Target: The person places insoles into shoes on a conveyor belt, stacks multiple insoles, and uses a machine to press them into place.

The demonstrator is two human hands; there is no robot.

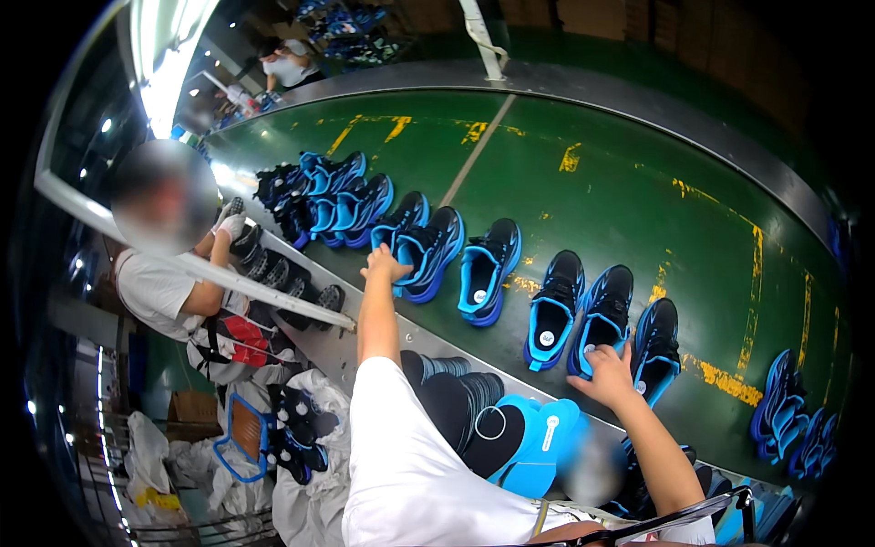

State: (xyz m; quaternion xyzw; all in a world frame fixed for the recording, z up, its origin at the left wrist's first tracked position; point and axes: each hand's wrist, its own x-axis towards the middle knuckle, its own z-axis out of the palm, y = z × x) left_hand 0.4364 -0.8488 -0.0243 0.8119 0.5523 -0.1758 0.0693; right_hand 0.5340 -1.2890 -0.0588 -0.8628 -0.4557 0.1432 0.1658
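- Nearest us, light-blue insoles (540,442) lie against the person's front, with a stack of dark insoles (465,401) just to their left.
- Beyond these we see the metal ledge (447,342) bordering a green work surface (583,210) worn with yellow marks (729,385).
- The right hand (609,376) is spread at the heel end of the middle shoe (609,299) in a group of three; its fingers reach toward the right shoe (654,342) beside it. We cannot tell whether it grips either one.
- The left shoe (556,296) of that group stands alongside, toe pointing away from us. All three are black with blue linings, upright on the green surface.
- A single shoe (492,272) stands between the two hands, near neither.
- The left hand (386,265) lies with bent fingers at the heels of a pair of shoes (442,246); we cannot tell whether it has closed on them.
- Off to the right, well apart, we find more shoes (779,410).
- Past the left hand, a close cluster of shoes (351,205) stands on the surface.
- At the left, a co-worker (169,287) in white gloves (231,226) handles a dark item (235,208).
- Farthest, we make out another person (292,66) in a light top.
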